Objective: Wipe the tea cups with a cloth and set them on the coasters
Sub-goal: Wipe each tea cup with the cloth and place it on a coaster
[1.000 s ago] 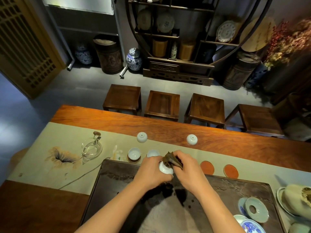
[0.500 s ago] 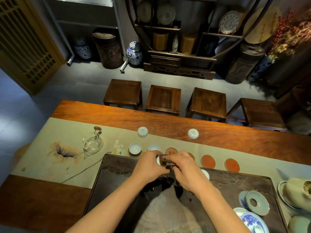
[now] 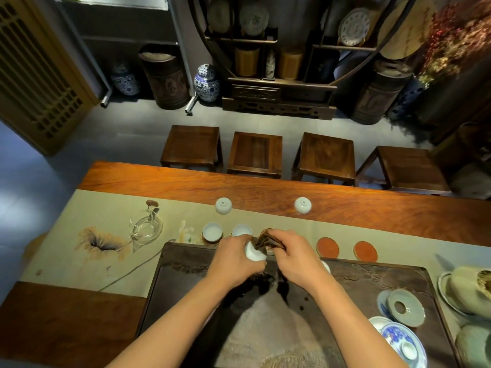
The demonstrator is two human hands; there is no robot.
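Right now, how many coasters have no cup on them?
2 plainly bare: one orange coaster right of the hands, another further right. A third peeks out behind the cloth; others may be hidden.

Grey floor [image 3: 79, 155], 4 wooden stools [image 3: 255, 152], dark display shelf [image 3: 279, 88]

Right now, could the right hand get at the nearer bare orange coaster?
Probably yes. The right hand grips the cloth, but the coaster lies just to its right, bare, with nothing between them.

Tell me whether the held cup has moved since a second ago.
Yes. The cup in the left hand shifted slightly left against the tray's far edge.
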